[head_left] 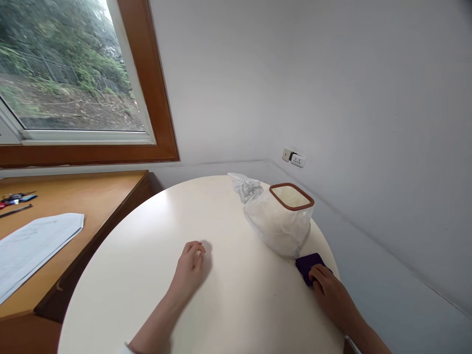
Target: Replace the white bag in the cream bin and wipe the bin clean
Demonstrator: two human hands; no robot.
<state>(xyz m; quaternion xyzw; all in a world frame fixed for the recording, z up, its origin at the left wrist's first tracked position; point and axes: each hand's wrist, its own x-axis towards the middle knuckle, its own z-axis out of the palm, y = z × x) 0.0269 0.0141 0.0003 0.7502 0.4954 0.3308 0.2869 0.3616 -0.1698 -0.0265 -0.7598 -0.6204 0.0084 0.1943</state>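
Note:
My left hand [191,260] rests over the middle of the round white table [147,275], fingers curled in loosely, and I see nothing in them. At the table's right side, my right hand [328,290] has its bent fingers on a folded dark purple cloth [309,264]. Just beyond the cloth stands a small bin [283,223] with a brown rim, a translucent plastic bag draped around its outside. A crumpled, gathered part of thin clear plastic [247,188] lies on the table behind it to the left; whether it joins the bin's bag I cannot tell.
A wooden desk [106,191] borders the table on the left, bearing papers [40,241] and several small items [18,198]. White walls meet in the corner behind the table, with a power socket [298,160] on the right one. A brown-framed window [158,98] is at upper left.

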